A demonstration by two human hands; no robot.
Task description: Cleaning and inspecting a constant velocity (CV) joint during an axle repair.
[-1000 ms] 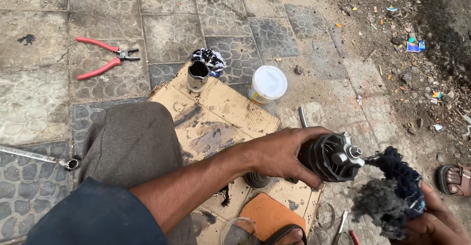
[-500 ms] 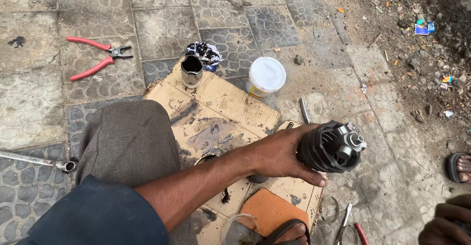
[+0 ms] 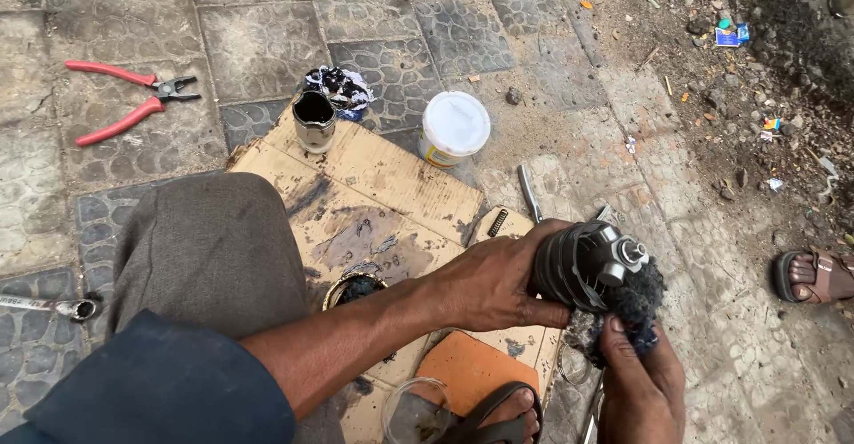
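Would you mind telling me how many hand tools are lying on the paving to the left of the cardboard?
2: red-handled pliers lie on the paving at upper left, and a metal wrench lies at the left edge, beside the grey trouser knee. Others may be hidden behind the person's leg.

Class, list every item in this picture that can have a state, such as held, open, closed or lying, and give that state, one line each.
Left hand: gripping the black ribbed part.
Right hand: pressing a dark rag.
Black ribbed part: held off the ground.
Dark rag: against the part's underside.
Red-handled pliers: lying on paving, handles spread.
White-lidded tub: closed, upright.
Metal cup: open, upright on cardboard.
Wrench: lying on paving.
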